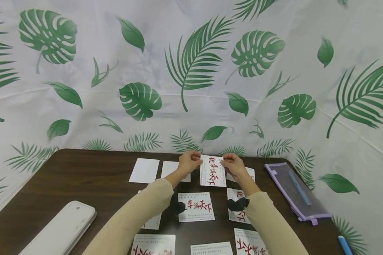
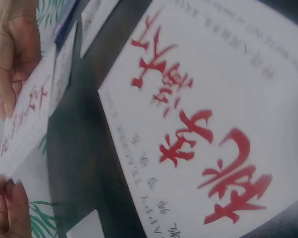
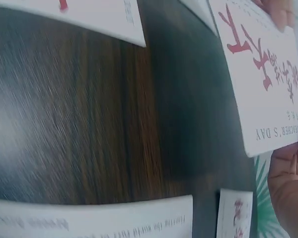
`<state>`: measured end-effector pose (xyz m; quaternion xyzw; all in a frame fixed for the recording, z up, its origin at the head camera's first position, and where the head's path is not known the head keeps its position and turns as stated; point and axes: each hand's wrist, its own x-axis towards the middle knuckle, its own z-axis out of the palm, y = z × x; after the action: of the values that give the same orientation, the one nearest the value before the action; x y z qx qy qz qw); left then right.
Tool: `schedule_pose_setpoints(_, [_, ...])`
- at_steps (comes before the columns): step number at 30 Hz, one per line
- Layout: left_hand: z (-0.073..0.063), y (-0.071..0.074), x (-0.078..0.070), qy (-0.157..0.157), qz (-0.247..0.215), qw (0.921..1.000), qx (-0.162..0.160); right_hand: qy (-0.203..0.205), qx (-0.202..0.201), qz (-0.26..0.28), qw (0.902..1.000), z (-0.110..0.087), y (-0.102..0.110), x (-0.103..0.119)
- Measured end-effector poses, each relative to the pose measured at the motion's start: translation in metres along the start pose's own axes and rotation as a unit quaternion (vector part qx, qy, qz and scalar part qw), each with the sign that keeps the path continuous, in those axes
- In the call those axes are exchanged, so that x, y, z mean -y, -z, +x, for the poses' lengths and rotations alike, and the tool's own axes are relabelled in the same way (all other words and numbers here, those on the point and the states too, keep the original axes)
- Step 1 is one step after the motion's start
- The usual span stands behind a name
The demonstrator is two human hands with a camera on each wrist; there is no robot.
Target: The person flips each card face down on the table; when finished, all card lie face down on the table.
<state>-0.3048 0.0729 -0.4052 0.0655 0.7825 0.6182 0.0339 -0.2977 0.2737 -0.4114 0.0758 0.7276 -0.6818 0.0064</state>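
Over the back of the dark table, both hands hold a white square card [image 1: 213, 170] with red Chinese calligraphy, turned so its red characters run downward. My left hand [image 1: 189, 162] pinches its left edge near the top corner. At the opposite edge, my right hand [image 1: 235, 166] pinches it between thumb and fingers. In the right wrist view the held card [image 3: 260, 79] shows "TEACHER'S DAY" in small print. Below it on the table lies a similar card [image 1: 196, 207]. Another printed card [image 1: 250, 173] is partly hidden behind my right hand.
Two blank white cards [image 1: 144, 170] lie at the back left, one partly behind my left hand. More printed cards [image 1: 154, 244] are spread toward the front. A white oblong case [image 1: 62, 226] lies left; a purple mesh pouch [image 1: 303, 194] with a blue pen lies right.
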Motion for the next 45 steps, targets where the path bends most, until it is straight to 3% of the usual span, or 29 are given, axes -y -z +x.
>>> schedule_pose_setpoints(3, [0.001, 0.003, -0.005, 0.018, -0.051, 0.9984, -0.013, 0.033, -0.029, -0.017, 0.9989, -0.004, -0.008, 0.003])
schedule_pose_setpoints(6, [0.001, 0.008, -0.012, 0.029, -0.072, 0.9965, -0.03, 0.103, -0.094, -0.09, 0.9861, -0.014, -0.022, 0.006])
schedule_pose_setpoints(9, [0.002, 0.011, -0.019, 0.025, -0.08, 0.9947, -0.059, 0.184, -0.129, -0.178, 0.958, -0.026, -0.042, 0.007])
schedule_pose_setpoints(15, [-0.002, 0.012, -0.032, 0.009, -0.094, 0.9914, -0.091, 0.31, -0.094, -0.277, 0.9047, -0.044, -0.072, 0.005])
schedule_pose_setpoints(22, [-0.005, 0.008, -0.043, -0.006, -0.122, 0.9888, -0.086, 0.411, -0.135, -0.346, 0.8327, -0.046, -0.073, 0.007])
schedule_pose_setpoints(24, [-0.004, 0.006, -0.047, -0.023, -0.126, 0.9881, -0.084, 0.423, -0.149, -0.346, 0.8244, -0.045, -0.069, 0.011])
schedule_pose_setpoints(26, [-0.004, 0.006, -0.051, -0.038, -0.123, 0.9882, -0.084, 0.423, -0.162, -0.333, 0.827, -0.044, -0.066, 0.014])
schedule_pose_setpoints(28, [-0.005, 0.007, -0.052, -0.041, -0.113, 0.9889, -0.087, 0.407, -0.177, -0.315, 0.8393, -0.043, -0.062, 0.017])
schedule_pose_setpoints(31, [-0.008, 0.009, -0.045, -0.026, -0.078, 0.9918, -0.098, 0.354, -0.187, -0.275, 0.8739, -0.042, -0.056, 0.02])
schedule_pose_setpoints(35, [-0.015, 0.01, -0.025, -0.001, -0.013, 0.9947, -0.102, 0.261, -0.178, -0.218, 0.9235, -0.041, -0.047, 0.021])
schedule_pose_setpoints(38, [-0.021, 0.009, -0.011, 0.002, 0.013, 0.9959, -0.089, 0.21, -0.167, -0.175, 0.9473, -0.039, -0.043, 0.019])
schedule_pose_setpoints(41, [-0.025, 0.006, -0.004, -0.003, 0.027, 0.9963, -0.082, 0.177, -0.16, -0.142, 0.9608, -0.036, -0.04, 0.014])
schedule_pose_setpoints(45, [-0.028, 0.003, 0.002, -0.018, 0.079, 0.9933, -0.082, 0.147, -0.161, -0.151, 0.9643, -0.034, -0.038, 0.006])
